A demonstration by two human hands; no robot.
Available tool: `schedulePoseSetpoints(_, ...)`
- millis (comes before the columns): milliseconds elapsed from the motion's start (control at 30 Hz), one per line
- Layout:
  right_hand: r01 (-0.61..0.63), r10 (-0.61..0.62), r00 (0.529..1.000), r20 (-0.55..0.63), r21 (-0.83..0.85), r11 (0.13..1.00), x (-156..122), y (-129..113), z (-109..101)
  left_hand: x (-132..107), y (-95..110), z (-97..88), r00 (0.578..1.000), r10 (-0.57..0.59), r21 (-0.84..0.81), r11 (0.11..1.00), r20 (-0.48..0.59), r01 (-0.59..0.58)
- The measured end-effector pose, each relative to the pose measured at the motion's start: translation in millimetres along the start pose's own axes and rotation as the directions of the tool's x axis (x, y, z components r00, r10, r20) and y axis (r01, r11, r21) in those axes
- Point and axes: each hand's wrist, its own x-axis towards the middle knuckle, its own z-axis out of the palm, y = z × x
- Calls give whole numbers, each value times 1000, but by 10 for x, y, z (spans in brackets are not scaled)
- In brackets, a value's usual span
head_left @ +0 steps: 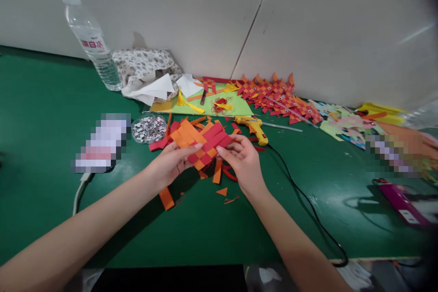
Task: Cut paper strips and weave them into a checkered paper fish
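Between my two hands is a woven paper piece (204, 144) of crossed orange and red strips, held up above the table. My left hand (176, 159) pinches its left side, thumb lying on top and fingers underneath. On the right edge, my right hand (240, 155) grips it with thumb and fingertips. Loose orange and red paper strips (167, 198) and offcuts lie below and behind the hands. A yellow glue gun (252, 128) rests just beyond my right hand, and a round dish of googly eyes (149, 128) stands past my left hand.
A water bottle (91, 43) and a patterned tissue pouch (147, 70) stand by the wall. Woven paper fish (273, 96) are heaped at the back. A phone (104, 141) with a cable lies left. The glue gun's black cord (308, 200) runs right, near a purple power strip (398, 203).
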Motion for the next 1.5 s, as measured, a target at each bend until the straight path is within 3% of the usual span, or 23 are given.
schedulePoseSetpoints(200, 142, -144, 989, -36, -43, 989, 1, 29, -9, -20, -44, 25, 998, -61, 52, 997, 7, 60)
schedulePoseSetpoints(367, 274, -292, 956, -38, -245, 930, -74, 7, -7, -9, -48, 30, 1000, -29, 22, 999, 5, 28)
schedulePoseSetpoints(567, 289, -257, 957, 133, -405, 868, -121, 7, -12, -29, -48, 18, 1000, 13, 31, 999, 11, -13)
schedulePoseSetpoints(733, 234, -220, 972, 79, -366, 901, -115, 8, 4, -29, -50, 18, 1000, 23, 62, 998, -7, -23)
schedulePoseSetpoints(867, 239, -204, 971, 128, -398, 886, -118, -5, 9, -28, -56, 12, 999, 33, 63, 997, -13, -32)
schedulePoseSetpoints(1400, 214, -178, 975, 132, -359, 908, -116, -2, -4, -39, -62, 52, 998, 61, 116, 991, -2, -60)
schedulePoseSetpoints(1500, 227, -227, 973, 28, -260, 939, -91, 8, -5, -42, -66, 53, 998, 64, 130, 990, -7, -62)
